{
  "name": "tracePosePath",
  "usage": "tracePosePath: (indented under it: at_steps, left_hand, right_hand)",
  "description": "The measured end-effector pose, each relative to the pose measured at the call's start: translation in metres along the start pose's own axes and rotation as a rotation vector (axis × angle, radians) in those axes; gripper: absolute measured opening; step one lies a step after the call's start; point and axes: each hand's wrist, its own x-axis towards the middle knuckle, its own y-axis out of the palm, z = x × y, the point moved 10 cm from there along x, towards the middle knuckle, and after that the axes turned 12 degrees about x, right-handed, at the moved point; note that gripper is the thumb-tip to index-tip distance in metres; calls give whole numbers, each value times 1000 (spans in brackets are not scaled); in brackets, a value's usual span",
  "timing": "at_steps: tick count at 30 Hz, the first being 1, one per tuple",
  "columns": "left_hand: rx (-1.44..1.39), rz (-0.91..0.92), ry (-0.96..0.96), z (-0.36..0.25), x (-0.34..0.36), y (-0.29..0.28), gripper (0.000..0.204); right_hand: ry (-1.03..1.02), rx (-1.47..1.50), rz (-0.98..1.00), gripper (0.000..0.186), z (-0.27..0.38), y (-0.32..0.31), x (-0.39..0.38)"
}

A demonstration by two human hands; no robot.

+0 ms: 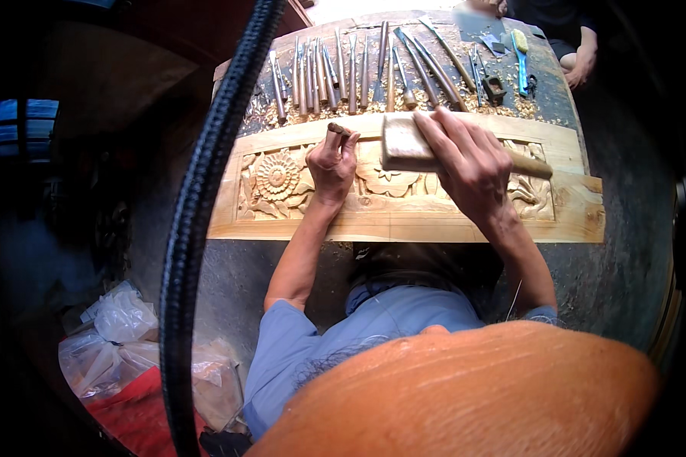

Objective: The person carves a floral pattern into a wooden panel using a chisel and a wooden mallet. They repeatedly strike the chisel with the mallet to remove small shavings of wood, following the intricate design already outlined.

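Observation:
A long pale wooden panel (297, 227) with carved flowers and leaves in relief lies across the table in front of me. My left hand (332, 166) is closed around a wood-handled chisel (341, 130), upright over the carving just right of the round flower; its blade is hidden behind the hand. In my right hand (469, 164) is a wooden mallet, its blocky head (405, 143) to the right of the chisel and apart from it. The mallet's handle (532, 166) sticks out to the right of my fist, above the panel.
Several carving chisels (310, 76) lie in a row on the worn table (552, 99) beyond the panel, among wood shavings. A blue-handled brush (520, 61) is at the far right. Another person's hand (579, 67) shows there. Plastic bags (122, 335) sit at lower left.

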Motion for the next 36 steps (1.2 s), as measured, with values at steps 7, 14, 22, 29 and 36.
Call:
tracePosePath:
  at_steps: [7, 14, 22, 29, 36]
  left_hand:
    - [30, 19, -34, 2, 0, 14, 19]
    - [119, -18, 13, -8, -3, 5, 20]
    - [157, 49, -91, 3, -7, 18, 19]
    - [-140, 28, -342, 30, -8, 20, 9]
    - [244, 27, 81, -7, -10, 25, 15]
  right_hand:
    - [-89, 205, -311, 47, 9, 9, 64]
    - [-225, -58, 37, 49, 22, 78, 66]
    - [-244, -25, -5, 48, 16, 92, 62]
    - [-75, 234, -212, 55, 9, 48, 78]
    - [-215, -26, -7, 49, 20, 86, 76]
